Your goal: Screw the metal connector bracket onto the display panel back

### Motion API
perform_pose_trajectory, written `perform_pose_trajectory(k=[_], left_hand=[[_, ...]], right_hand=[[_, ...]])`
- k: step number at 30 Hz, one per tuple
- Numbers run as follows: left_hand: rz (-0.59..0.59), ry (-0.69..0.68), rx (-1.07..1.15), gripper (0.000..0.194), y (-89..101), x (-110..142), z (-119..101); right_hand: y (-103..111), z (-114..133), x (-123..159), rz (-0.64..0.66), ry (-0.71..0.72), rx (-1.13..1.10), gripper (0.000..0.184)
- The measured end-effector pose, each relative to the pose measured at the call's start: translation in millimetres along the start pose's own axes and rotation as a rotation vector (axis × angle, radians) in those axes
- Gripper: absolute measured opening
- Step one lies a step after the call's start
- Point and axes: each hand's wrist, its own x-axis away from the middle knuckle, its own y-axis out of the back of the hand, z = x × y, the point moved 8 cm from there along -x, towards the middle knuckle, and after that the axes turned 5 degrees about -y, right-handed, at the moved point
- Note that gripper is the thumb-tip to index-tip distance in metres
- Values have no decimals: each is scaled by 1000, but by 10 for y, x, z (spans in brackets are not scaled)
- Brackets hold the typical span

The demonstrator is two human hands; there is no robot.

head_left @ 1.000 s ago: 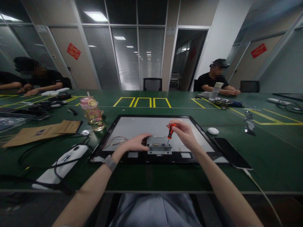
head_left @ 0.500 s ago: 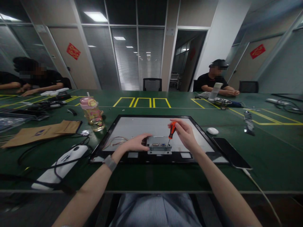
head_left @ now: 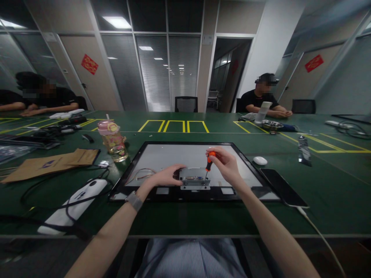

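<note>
A flat display panel (head_left: pixel 156 154) with a black frame lies on the table in front of me. On its near edge stands a metal bracket (head_left: pixel 195 183) carrying a row of video ports. My left hand (head_left: pixel 166 175) grips the bracket's left end, thumb in front and fingers behind. In my right hand (head_left: pixel 224 162) is an orange and black screwdriver (head_left: pixel 209 165), held by its handle. Its shaft points down, with the tip at the right part of the bracket; the screw itself is too small to make out. Thin wires (head_left: pixel 142 173) lie on the panel's left side.
Left of the panel stand a pink-lidded bottle (head_left: pixel 113 141), a brown paper envelope (head_left: pixel 52 164) and a white power strip (head_left: pixel 74 204) with black cables. To the right are a phone (head_left: pixel 284 187) on a charging cable and a white earbud case (head_left: pixel 260 160). People sit across the table.
My right hand has shifted its fingers around the screwdriver handle, and the handle leans slightly less to the right. The left hand keeps its place on the bracket.
</note>
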Motion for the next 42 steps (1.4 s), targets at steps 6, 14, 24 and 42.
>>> perform_pose_trajectory(k=[6,14,24,42], left_hand=[[-3,-5,4,71,-3,-1,-7],[-1,-17,-9,72,-13,-8,15],[-1,-19,-8,72,-10,-10,4],[-5,-18,-2,70,-23,-16,-18]], right_hand=[[-49,69,29,40,46,82,25],[-91,123,9,63,139,341,29],[-90,159,34,29,176,370,29],[-93,99,15,90,104,320,28]])
